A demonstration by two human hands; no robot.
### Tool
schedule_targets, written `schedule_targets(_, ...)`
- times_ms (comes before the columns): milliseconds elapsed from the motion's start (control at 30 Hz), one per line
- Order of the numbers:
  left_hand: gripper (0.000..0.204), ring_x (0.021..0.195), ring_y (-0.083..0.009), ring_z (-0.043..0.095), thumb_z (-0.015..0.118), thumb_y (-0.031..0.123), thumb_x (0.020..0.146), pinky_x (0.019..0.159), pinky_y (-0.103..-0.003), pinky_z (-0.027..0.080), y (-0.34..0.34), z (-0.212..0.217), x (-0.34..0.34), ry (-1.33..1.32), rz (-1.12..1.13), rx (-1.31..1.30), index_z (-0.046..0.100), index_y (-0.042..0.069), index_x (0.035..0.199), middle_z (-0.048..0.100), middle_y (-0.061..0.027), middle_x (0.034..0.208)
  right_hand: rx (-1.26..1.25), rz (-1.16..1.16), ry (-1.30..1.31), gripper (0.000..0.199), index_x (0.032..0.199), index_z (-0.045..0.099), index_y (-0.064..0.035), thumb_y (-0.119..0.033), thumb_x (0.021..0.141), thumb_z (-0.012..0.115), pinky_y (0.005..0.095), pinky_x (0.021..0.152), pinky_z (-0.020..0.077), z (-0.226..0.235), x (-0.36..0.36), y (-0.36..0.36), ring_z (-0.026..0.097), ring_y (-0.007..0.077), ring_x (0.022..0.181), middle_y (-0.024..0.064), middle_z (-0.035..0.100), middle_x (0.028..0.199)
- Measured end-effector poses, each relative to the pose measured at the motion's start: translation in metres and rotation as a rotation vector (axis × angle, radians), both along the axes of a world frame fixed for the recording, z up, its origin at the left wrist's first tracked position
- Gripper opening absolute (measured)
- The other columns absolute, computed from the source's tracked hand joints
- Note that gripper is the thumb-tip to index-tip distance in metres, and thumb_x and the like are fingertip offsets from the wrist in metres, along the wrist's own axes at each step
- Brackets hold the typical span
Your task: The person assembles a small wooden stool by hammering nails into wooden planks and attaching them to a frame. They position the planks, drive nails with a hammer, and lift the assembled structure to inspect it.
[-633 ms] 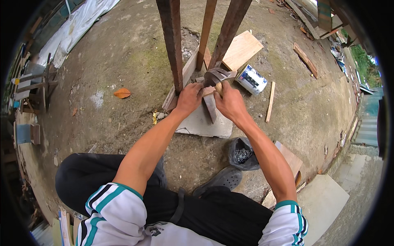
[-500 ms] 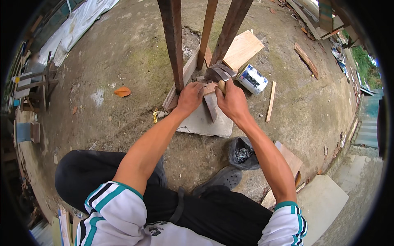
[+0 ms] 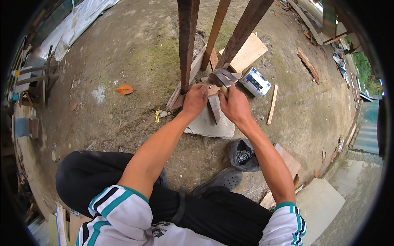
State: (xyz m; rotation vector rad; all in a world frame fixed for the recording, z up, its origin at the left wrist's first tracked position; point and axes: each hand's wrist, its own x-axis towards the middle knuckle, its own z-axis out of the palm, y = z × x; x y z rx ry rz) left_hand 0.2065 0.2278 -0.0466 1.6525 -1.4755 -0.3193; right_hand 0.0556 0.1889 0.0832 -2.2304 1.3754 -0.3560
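My right hand (image 3: 237, 107) is closed around the short visible part of a claw hammer's handle; the steel head of the hammer (image 3: 220, 78) is over the joint of a wooden frame. My left hand (image 3: 195, 101) has its fingers pinched together at a short wooden crosspiece (image 3: 213, 90). A tiny bright spot shows by those fingertips, too small to name. Dark wooden legs (image 3: 189, 45) of the frame rise toward the top of the view. Under the joint, a wooden piece (image 3: 214, 108) slants down over a grey concrete slab (image 3: 209, 128).
A dark plastic bag of nails (image 3: 245, 155) sits near my grey clog (image 3: 219, 180). Right of the frame are a paint can (image 3: 255, 82) on its side, a pale board (image 3: 248, 52) and a thin stick (image 3: 272, 105). A dry orange leaf (image 3: 124, 89) lies left.
The wooden frame's legs appear leaned further right, most at their upper ends. Both hands have shifted slightly right with it, the hammer still in my right hand. The view has moved a little.
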Motion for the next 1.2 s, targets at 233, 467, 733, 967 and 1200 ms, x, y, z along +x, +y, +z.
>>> schedule_targets(233,0.02,0.106,-0.035,0.062,0.064,0.004,0.086,0.091,-0.044,0.051,0.0,0.0,0.003,0.017,-0.01,-0.026,0.068,0.001,0.106,0.067,-0.0151,0.108,-0.027,0.011,-0.036,0.032,0.116,0.053,0.002,-0.021,0.094,0.057,0.0558,0.069,0.0506,0.012,0.006,0.001,0.064,0.0479,0.078,0.03,0.066,0.081)
schedule_targets(467,0.018,0.103,-0.0357,0.064,0.065,0.005,0.087,0.09,-0.043,0.052,0.0,-0.002,0.001,-0.006,-0.012,-0.035,0.069,0.0,0.103,0.068,-0.0164,0.107,0.052,0.011,0.079,0.037,0.12,0.05,0.002,-0.023,0.094,0.057,0.0566,0.068,0.0497,-0.002,0.004,0.001,0.063,0.0493,0.076,0.0299,0.065,0.08)
schedule_targets(733,0.021,0.107,-0.0347,0.062,0.063,0.004,0.086,0.093,-0.044,0.051,0.001,0.001,0.001,0.001,-0.016,-0.009,0.069,0.001,0.106,0.066,-0.0157,0.11,0.005,-0.006,-0.033,0.03,0.109,0.049,0.0018,-0.022,0.092,0.058,0.0573,0.068,0.0488,-0.006,0.002,0.008,0.063,0.0512,0.076,0.0314,0.064,0.077)
schedule_targets(967,0.021,0.109,-0.0345,0.061,0.061,0.0,0.085,0.095,-0.043,0.05,0.002,0.007,0.007,0.015,-0.06,0.046,0.069,-0.001,0.104,0.067,-0.0148,0.112,0.068,-0.036,0.056,0.031,0.11,0.049,0.0013,-0.021,0.091,0.059,0.0582,0.069,0.048,-0.008,-0.006,0.005,0.062,0.0509,0.075,0.0314,0.064,0.078)
schedule_targets(1200,0.024,0.107,-0.0366,0.063,0.056,-0.003,0.083,0.094,-0.044,0.05,0.0,0.027,0.016,-0.044,-0.181,0.138,0.07,-0.002,0.102,0.067,-0.0189,0.114,0.054,0.011,-0.007,0.032,0.109,0.048,0.0031,-0.022,0.091,0.059,0.0586,0.07,0.0476,-0.003,0.004,0.007,0.062,0.0514,0.076,0.0319,0.064,0.078)
